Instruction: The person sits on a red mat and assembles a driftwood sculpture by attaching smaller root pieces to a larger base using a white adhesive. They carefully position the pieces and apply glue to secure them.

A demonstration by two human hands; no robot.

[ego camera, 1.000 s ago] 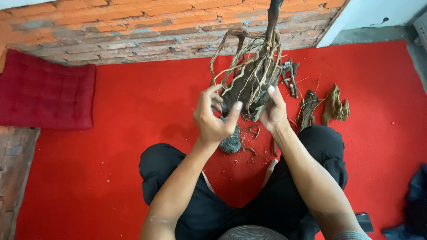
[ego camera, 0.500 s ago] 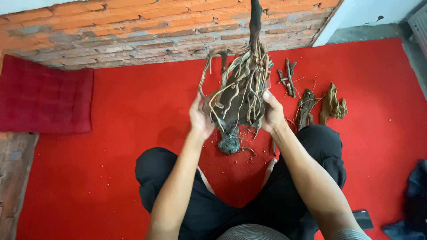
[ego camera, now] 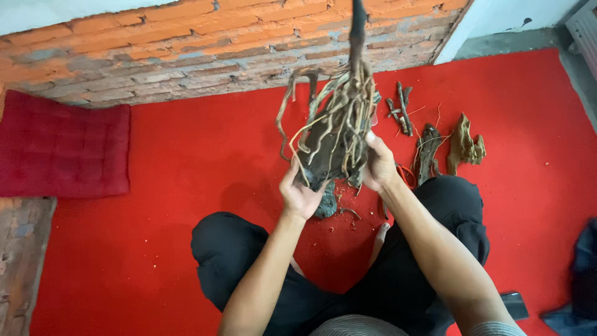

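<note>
Red carpet (ego camera: 155, 249), root clump (ego camera: 336, 130) between hands

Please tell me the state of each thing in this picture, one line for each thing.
Root clump: lifted off the floor, held between both hands.
Left hand: gripping the clump's lower part.
Right hand: gripping its side.
Wood pieces: lying loose on the red carpet.
Red cushion: flat by the brick wall.
</note>
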